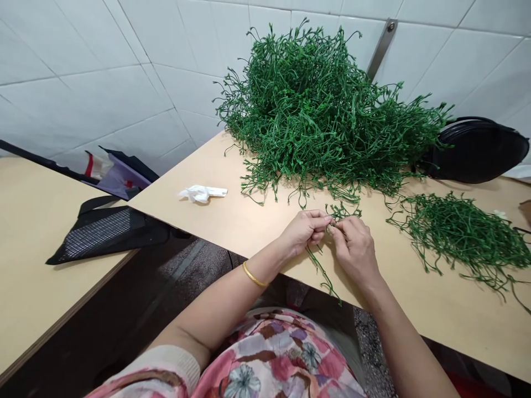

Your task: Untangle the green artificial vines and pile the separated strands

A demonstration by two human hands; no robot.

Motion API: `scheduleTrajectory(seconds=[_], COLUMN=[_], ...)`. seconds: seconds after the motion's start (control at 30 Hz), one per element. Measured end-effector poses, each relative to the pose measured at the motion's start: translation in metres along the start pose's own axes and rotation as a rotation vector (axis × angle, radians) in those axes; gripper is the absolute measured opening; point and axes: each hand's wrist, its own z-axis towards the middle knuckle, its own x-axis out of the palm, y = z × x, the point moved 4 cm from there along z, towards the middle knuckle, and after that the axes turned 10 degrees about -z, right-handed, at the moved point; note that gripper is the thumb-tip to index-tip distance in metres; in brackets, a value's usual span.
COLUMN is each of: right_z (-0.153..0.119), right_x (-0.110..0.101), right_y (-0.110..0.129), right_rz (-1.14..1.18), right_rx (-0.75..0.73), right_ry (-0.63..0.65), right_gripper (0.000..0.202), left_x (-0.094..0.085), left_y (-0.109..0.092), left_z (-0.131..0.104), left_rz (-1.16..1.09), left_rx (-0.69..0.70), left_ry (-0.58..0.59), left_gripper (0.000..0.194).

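My left hand (305, 232) and my right hand (354, 246) meet above the table's front edge, fingertips pinched together on a green plastic stem piece (331, 225). Thin green stems (326, 276) hang below my left hand, over the table edge. Just beyond my fingertips, more green sprigs (343, 212) show. A large heap of green artificial stems (315, 116) rises behind my hands, and a smaller pile (468, 232) lies to the right of my right hand. Where exactly the fingertips touch the piece is partly hidden.
On the pale table (232, 232) lies a crumpled white wrapper (202, 193) at left. A round black bag (479, 149) stands at the back right. Another table (37, 221) on the left holds a black mesh item (102, 229). A dark gap separates the tables. Tiled wall stands behind.
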Motion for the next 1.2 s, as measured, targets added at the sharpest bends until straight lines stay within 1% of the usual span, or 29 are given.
scheduleTrajectory(seconds=[0.1,0.23,0.33,0.4,0.47,0.5,0.57,0.6,0.63,0.67,0.7,0.73,0.77,0.8,0.87,0.9,0.93,0.97,1.0,1.07,1.13,1.2], right_z=[0.002,0.003,0.002,0.000,-0.004,-0.007,-0.014,-0.016,-0.017,-0.016,-0.015,-0.014,-0.014,-0.013,-0.011,-0.012,-0.012,-0.013,-0.013,-0.012,-0.008,-0.004], right_x=[0.001,-0.005,-0.008,-0.010,-0.015,-0.018,-0.029,-0.037,-0.046,-0.055,-0.065,-0.076,-0.083,-0.088,-0.092,-0.094,-0.095,-0.095,-0.094,-0.086,-0.074,-0.062], right_y=[0.002,0.004,0.000,0.001,0.010,0.018,0.037,0.044,0.045,0.038,0.024,0.006,-0.015,-0.036,-0.074,-0.087,-0.095,-0.096,-0.092,-0.069,-0.040,-0.021], right_rz=[0.060,0.159,0.267,0.342,0.430,0.470,0.526,0.522,0.487,0.413,0.292,0.125,-0.073,-0.251,-0.510,-0.589,-0.617,-0.595,-0.523,-0.284,-0.091,-0.078], right_rx=[0.000,-0.027,0.023,0.069,0.100,0.091,0.005,-0.050,-0.072,-0.033,0.044,0.131,0.205,0.233,0.295,0.342,0.372,0.382,0.362,0.245,0.089,-0.029], right_ry=[0.060,0.113,0.177,0.219,0.258,0.290,0.364,0.367,0.320,0.212,0.079,-0.070,-0.161,-0.190,-0.157,-0.141,-0.135,-0.143,-0.153,-0.160,-0.136,-0.126], right_gripper=[0.021,0.024,0.029,0.030,0.031,0.032,0.032,0.031,0.029,0.027,0.024,0.023,0.022,0.022,0.019,0.021,0.023,0.025,0.025,0.023,0.021,0.022], left_x=[0.000,0.004,0.010,0.013,0.014,0.012,0.009,0.008,0.007,0.008,0.009,0.010,0.011,0.011,0.011,0.011,0.012,0.012,0.013,0.014,0.014,0.014], left_y=[0.001,0.004,0.006,0.006,0.005,0.004,0.002,0.001,0.000,0.000,0.000,0.000,0.002,0.003,0.006,0.007,0.008,0.009,0.010,0.011,0.012,0.013], left_z=[0.001,0.001,-0.001,-0.001,0.001,0.003,0.007,0.009,0.010,0.010,0.009,0.008,0.006,0.005,0.003,0.003,0.003,0.003,0.004,0.005,0.007,0.008], left_rz=[0.017,0.071,0.111,0.131,0.134,0.114,0.070,0.066,0.094,0.150,0.207,0.255,0.284,0.298,0.306,0.308,0.307,0.303,0.298,0.281,0.234,0.140], left_rx=[0.050,0.081,0.105,0.120,0.143,0.154,0.174,0.189,0.210,0.249,0.285,0.318,0.338,0.347,0.361,0.368,0.373,0.374,0.366,0.308,0.197,0.038], left_ry=[-0.031,-0.125,-0.191,-0.214,-0.243,-0.272,-0.337,-0.358,-0.357,-0.331,-0.298,-0.265,-0.238,-0.219,-0.193,-0.182,-0.174,-0.172,-0.173,-0.171,-0.134,-0.065], left_gripper=[0.011,0.012,0.014,0.014,0.014,0.015,0.016,0.017,0.018,0.020,0.022,0.023,0.022,0.021,0.016,0.014,0.013,0.012,0.010,0.006,0.004,0.004])
